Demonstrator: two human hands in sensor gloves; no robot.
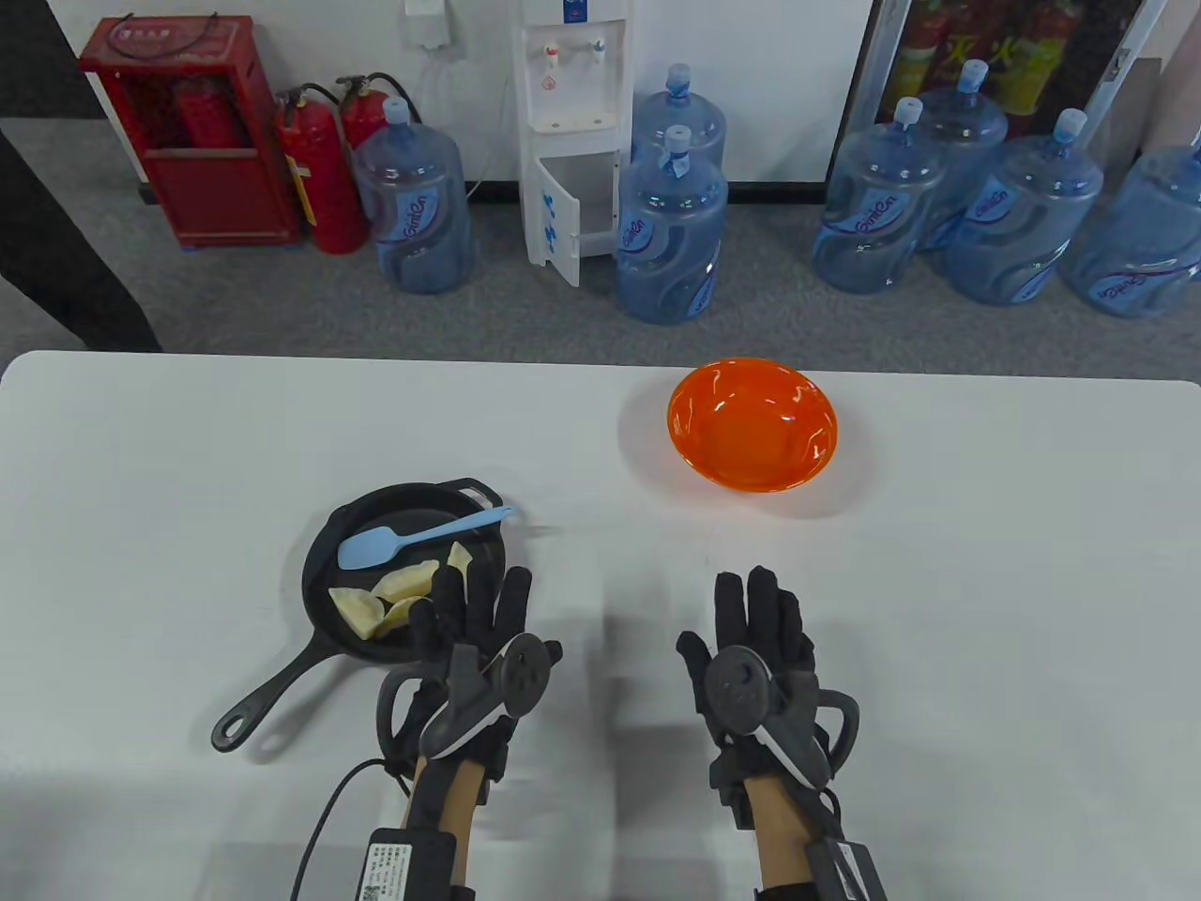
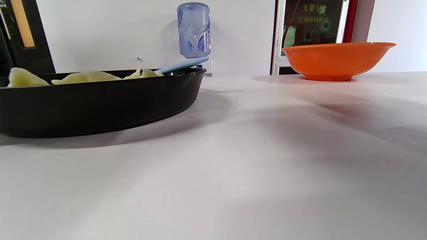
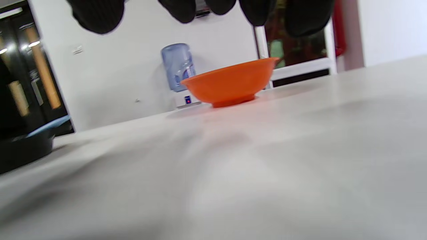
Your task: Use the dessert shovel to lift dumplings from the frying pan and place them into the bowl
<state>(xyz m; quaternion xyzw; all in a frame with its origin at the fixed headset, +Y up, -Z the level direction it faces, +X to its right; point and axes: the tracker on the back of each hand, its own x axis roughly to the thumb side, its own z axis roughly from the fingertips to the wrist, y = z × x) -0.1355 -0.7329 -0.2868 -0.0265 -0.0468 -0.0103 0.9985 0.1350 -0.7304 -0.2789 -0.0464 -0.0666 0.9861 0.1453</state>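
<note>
A black frying pan (image 1: pixel 352 540) sits left of centre on the white table, holding several pale dumplings (image 1: pixel 399 601). A light blue dessert shovel (image 1: pixel 413 540) lies across the pan, its handle resting on the far right rim. My left hand (image 1: pixel 469 610) hovers flat at the pan's right edge, fingers straight, holding nothing. My right hand (image 1: pixel 760 610) lies flat over bare table, fingers straight and empty. An empty orange bowl (image 1: pixel 752 436) stands at the far right of centre. The left wrist view has the pan (image 2: pixel 93 100), dumplings (image 2: pixel 83 77), shovel handle (image 2: pixel 183 65) and bowl (image 2: pixel 337 60); no fingers show there.
The table's far edge (image 1: pixel 600 357) runs behind the bowl. Beyond it on the floor stand several water bottles (image 1: pixel 671 230), a water dispenser (image 1: pixel 574 131) and red fire extinguishers (image 1: pixel 319 169). The pan's long handle (image 1: pixel 267 694) points toward the near left.
</note>
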